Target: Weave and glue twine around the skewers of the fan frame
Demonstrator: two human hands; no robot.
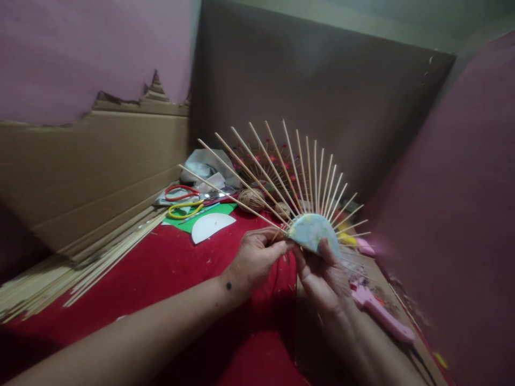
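I hold up a fan-shaped piece: a pale blue-green half-disc (311, 231) with several thin wooden skewers (277, 171) radiating from its curved edge. My left hand (257, 257) pinches the disc's left corner, fingers closed. My right hand (322, 279) supports the disc from below, thumb pressed on its face. Both hands are above a red cloth (161, 279).
A bundle of loose skewers (80, 262) lies at the left along a cardboard wall (80, 166). A white half-disc (209, 225) on green paper, red scissors (181, 192), yellow scissors (185, 209) and a twine ball (251, 199) lie behind. A pink glue gun (380, 311) rests at the right.
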